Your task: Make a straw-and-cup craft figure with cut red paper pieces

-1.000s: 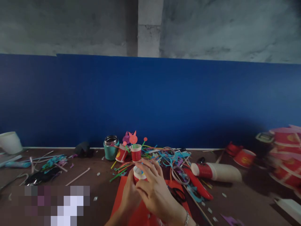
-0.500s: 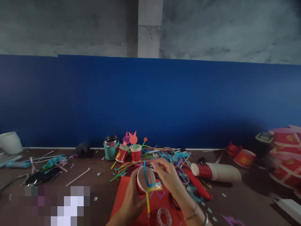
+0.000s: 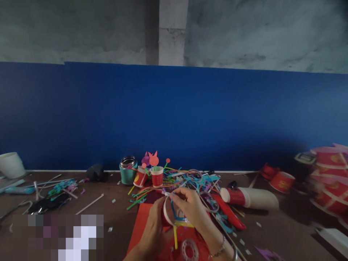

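Observation:
My left hand [image 3: 150, 226] is wrapped round the side of a red paper cup with a white rim [image 3: 169, 214], its mouth tilted toward me. A bent blue straw [image 3: 175, 214] runs across the cup's mouth. A yellow straw [image 3: 175, 237] hangs from the near rim, where clear tape seems to join the two. At the far rim the fingers of my right hand [image 3: 187, 203] are pinched together by the blue straw's upper end and a small white and purple piece [image 3: 165, 192]. What they hold is hidden. Below lies a red sheet [image 3: 138, 232] with a roll of tape [image 3: 189, 250].
Behind my hands stand a teal flask [image 3: 128, 175] and a decorated red cup [image 3: 157, 177]. Coloured straws and paper scraps [image 3: 209, 179] are heaped there. Stacked white cups [image 3: 261, 198] lie on the right, near red cups [image 3: 282, 182]. A black pouch [image 3: 50, 203] lies left.
My right hand has come down onto the cup's far rim. The cup has shifted slightly right and tilted, and the blue straw's upper end is now by my right fingertips.

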Tool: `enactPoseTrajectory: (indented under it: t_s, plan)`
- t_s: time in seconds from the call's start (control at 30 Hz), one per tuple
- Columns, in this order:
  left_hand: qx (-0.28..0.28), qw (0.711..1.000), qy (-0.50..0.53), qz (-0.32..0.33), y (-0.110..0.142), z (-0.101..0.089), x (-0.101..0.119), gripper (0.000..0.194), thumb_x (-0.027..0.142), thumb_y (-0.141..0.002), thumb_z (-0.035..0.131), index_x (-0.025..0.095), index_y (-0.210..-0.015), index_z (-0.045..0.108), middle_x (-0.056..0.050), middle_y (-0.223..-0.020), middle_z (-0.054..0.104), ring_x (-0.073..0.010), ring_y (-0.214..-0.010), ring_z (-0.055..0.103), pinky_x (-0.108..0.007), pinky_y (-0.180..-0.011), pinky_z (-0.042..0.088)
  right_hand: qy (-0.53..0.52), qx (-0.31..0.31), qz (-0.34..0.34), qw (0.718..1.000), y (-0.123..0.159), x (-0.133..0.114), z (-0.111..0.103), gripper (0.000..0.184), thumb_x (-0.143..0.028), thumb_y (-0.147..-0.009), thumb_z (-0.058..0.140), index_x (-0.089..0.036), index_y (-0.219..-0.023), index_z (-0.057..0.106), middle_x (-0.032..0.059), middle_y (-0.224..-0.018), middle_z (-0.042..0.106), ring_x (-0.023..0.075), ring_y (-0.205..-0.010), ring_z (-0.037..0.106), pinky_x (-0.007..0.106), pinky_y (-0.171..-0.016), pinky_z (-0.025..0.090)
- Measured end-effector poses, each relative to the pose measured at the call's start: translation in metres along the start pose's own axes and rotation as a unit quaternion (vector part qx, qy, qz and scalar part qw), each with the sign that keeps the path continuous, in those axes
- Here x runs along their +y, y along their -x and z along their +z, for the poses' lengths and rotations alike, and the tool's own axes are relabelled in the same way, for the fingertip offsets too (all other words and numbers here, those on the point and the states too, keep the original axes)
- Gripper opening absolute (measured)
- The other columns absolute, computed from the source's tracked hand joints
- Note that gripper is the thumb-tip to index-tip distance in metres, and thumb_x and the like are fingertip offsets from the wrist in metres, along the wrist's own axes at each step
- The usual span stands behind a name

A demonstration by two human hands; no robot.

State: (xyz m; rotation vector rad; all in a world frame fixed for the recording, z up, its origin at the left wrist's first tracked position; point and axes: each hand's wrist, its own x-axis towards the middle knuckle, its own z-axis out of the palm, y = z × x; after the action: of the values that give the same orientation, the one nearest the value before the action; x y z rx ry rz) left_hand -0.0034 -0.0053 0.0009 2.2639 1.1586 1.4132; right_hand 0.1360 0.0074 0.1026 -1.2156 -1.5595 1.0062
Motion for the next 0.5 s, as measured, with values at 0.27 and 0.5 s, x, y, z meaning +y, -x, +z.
enactPoseTrajectory:
  t_s: [0.27,0.5]
  plan:
    - [0.036,0.999,-0.017,0.013,-0.002,-0.003,0.004,0.07,0.018,-0.071,0.06,0.019,-0.13,0.023,-0.017,-0.12,0.047,-0.0291,-0.111,0.048,-0.045,-0.087,0.044,0.076,0.002,0.03,0.997,0.001,0.007,0.003,0.014,-0.021,-0.065,0.054,-0.015,-0.069,0.066,0.0037,-0.064,0.068,0.0163,-0.06,0.06,0.022,-0.052,0.041]
    - [0.054,0.998,-0.031,0.029,-0.007,-0.005,0.013,0.066,0.016,-0.068,0.06,0.017,-0.126,0.028,-0.016,-0.114,0.051,-0.0282,-0.106,0.051,-0.042,-0.083,0.047,0.269,0.033,0.01,0.963,0.007,-0.003,-0.001,0.014,-0.013,-0.058,0.052,-0.018,-0.058,0.065,0.0014,-0.058,0.066,0.0151,-0.057,0.057,0.021,-0.052,0.034]
